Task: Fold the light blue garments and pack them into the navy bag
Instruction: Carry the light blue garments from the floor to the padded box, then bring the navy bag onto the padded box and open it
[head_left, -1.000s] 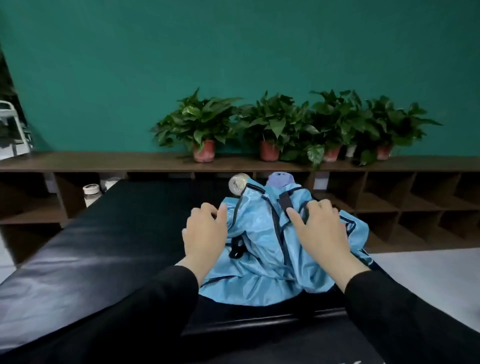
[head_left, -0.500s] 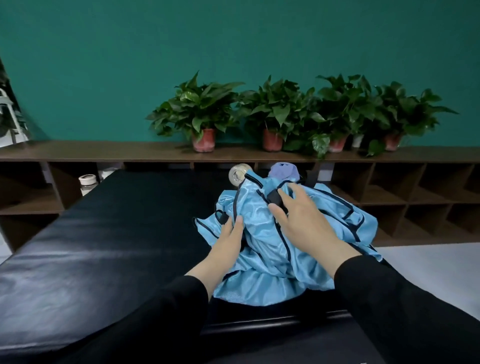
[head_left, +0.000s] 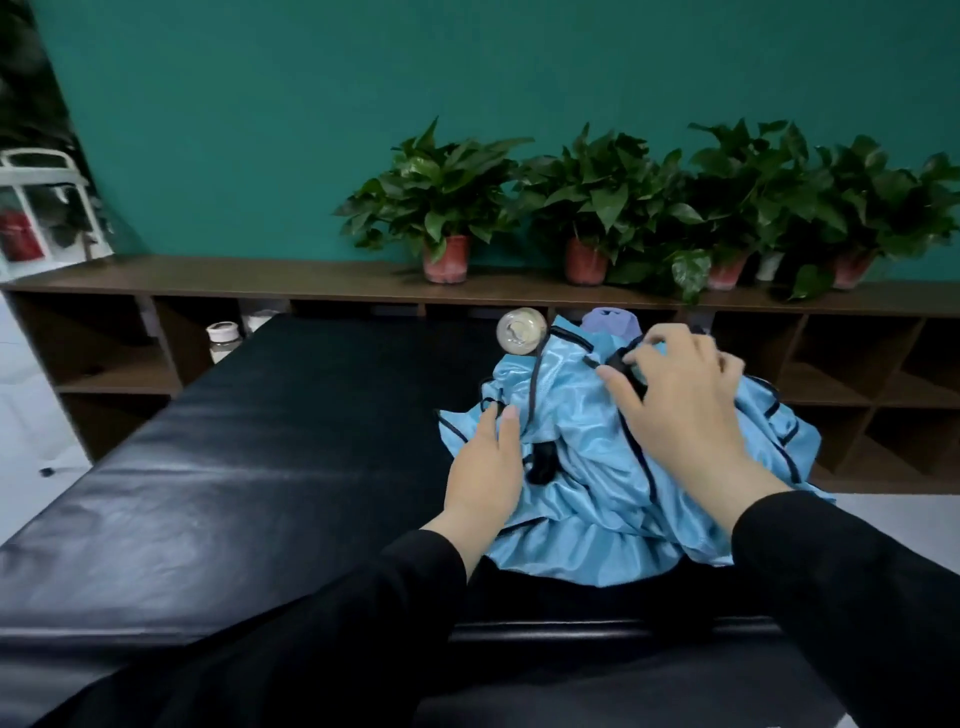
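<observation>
A crumpled pile of shiny light blue garments (head_left: 587, 467) with dark trim lies on the right part of a black padded table (head_left: 249, 467). My left hand (head_left: 488, 467) rests flat on the pile's left edge, fingers straight. On top of the pile, my right hand (head_left: 675, 405) pinches a black trim piece of the garment between thumb and fingers at the far end. I cannot make out a navy bag; a dark fabric mass (head_left: 597, 675) lies at the near edge below the table.
A clear round bottle (head_left: 521, 331) and a lilac object (head_left: 609, 322) sit just behind the pile. Beyond the table runs a low wooden shelf unit (head_left: 208, 280) with several potted plants (head_left: 447, 208) against a teal wall. A white jar (head_left: 223, 335) stands in a cubby.
My left hand let go and flattened at the pile's left edge. My right hand reached farther over the top and took hold of the black trim.
</observation>
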